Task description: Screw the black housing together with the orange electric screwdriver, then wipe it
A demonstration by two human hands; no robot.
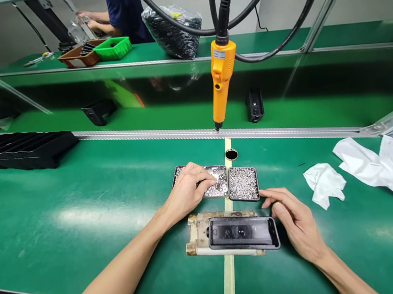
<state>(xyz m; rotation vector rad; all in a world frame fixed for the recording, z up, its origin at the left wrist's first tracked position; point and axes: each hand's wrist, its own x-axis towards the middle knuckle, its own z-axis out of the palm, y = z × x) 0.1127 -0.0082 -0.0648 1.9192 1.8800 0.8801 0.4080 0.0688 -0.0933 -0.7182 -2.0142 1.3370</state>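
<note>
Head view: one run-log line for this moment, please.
left hand: fingers in left square metal screw tray | right hand: touching black rectangular part on worn beige jig | hanging orange electric screwdriver: untouched

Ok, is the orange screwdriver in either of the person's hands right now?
No, the orange screwdriver hangs free on its cable above the bench, while the left hand rests on a screw tray and the right hand beside the black part.

The label on the orange screwdriver [221, 84] is too small, perhaps printed; nothing reads.
</note>
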